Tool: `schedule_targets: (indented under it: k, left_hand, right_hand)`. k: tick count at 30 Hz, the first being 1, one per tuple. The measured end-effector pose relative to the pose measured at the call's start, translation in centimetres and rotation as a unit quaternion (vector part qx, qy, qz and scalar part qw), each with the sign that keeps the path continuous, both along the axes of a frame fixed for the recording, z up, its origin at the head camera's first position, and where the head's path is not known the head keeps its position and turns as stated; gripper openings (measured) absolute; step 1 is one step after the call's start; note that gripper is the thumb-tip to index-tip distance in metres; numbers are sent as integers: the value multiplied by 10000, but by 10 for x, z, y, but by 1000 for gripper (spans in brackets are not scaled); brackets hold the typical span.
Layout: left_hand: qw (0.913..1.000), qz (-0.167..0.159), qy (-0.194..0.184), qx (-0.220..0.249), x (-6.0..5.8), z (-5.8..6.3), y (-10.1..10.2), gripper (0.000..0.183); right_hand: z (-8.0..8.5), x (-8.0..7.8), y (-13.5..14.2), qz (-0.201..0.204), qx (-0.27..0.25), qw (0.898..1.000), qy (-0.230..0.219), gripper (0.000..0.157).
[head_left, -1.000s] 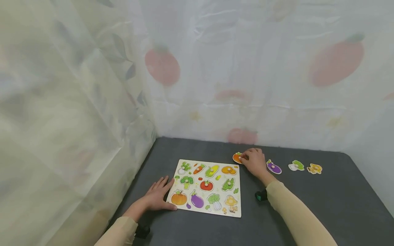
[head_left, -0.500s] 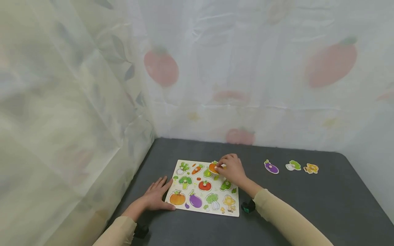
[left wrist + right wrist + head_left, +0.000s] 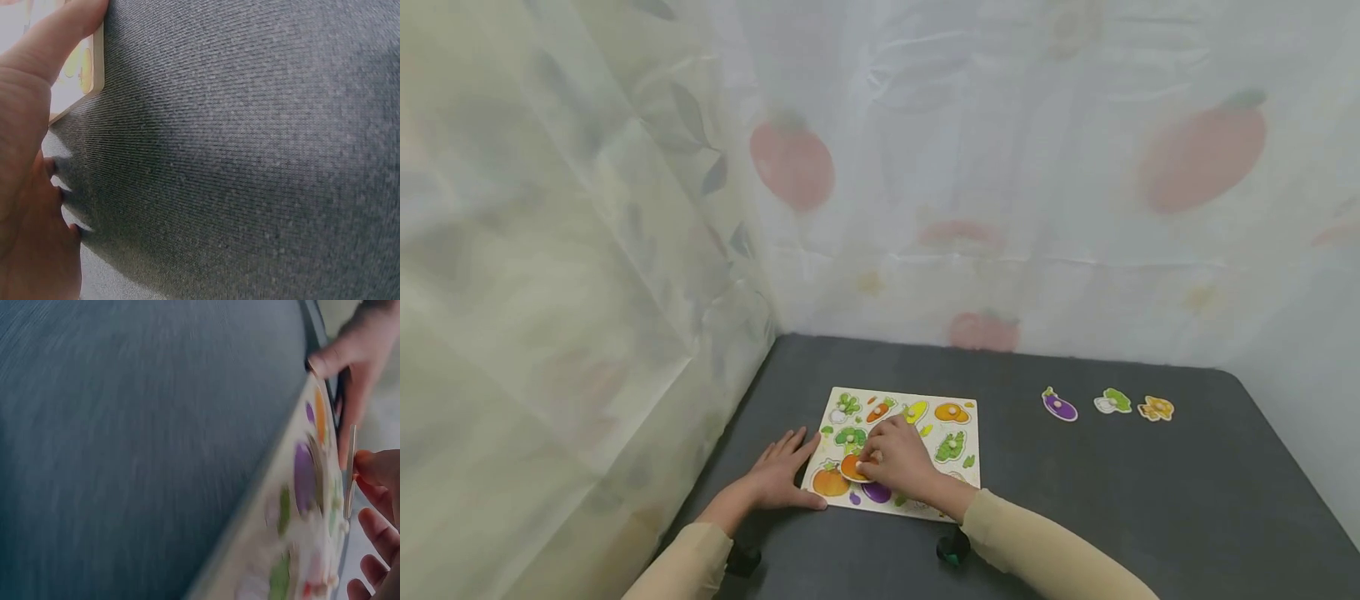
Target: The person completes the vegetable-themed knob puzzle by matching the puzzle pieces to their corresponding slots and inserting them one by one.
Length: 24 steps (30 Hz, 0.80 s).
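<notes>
A white vegetable puzzle board (image 3: 958, 467) lies on the dark table, several knobbed pieces set in it. My right hand (image 3: 901, 457) pinches an orange pumpkin puzzle piece (image 3: 852, 469) by its knob, over the board's lower left part beside the printed pumpkin (image 3: 831, 481). In the right wrist view this piece (image 3: 350, 472) shows edge-on, raised off the board. Fingers spread, my left hand (image 3: 777, 479) rests at the board's left edge, its thumb on the near left corner. My right hand and forearm hide the tomato and part of the bottom row.
On the right of the table lie an eggplant piece (image 3: 1060, 406), a green-and-white cabbage-like piece (image 3: 1112, 401) and a yellow mushroom piece (image 3: 1156, 408). Printed curtains (image 3: 985, 250) hang behind the table and along its left side.
My right hand has carried the pumpkin piece from the table beyond the board's far right corner, leftward and nearer, to above the lower left of the board. My left hand stays put.
</notes>
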<state>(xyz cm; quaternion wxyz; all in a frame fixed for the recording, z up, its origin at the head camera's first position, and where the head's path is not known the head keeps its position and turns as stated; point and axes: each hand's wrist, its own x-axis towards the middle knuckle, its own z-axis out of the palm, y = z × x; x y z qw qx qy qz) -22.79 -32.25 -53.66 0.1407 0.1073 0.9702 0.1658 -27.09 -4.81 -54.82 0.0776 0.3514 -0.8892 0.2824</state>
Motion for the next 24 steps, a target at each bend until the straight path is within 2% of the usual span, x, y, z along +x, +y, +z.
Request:
schedule_targets:
  k: [9, 15, 24]
  left_hand:
    - [9999, -28, 82, -63, 1, 0, 0, 121]
    - [9999, -40, 53, -132, 0, 3, 0, 122]
    - [9997, 42, -5, -223, 0, 4, 0, 122]
  right_hand:
    - [-14, 9, -30, 19, 177, 9998, 13, 11]
    - [-14, 14, -40, -17, 233, 9994, 272, 12]
    - [-18, 17, -49, 18, 134, 9991, 393, 11]
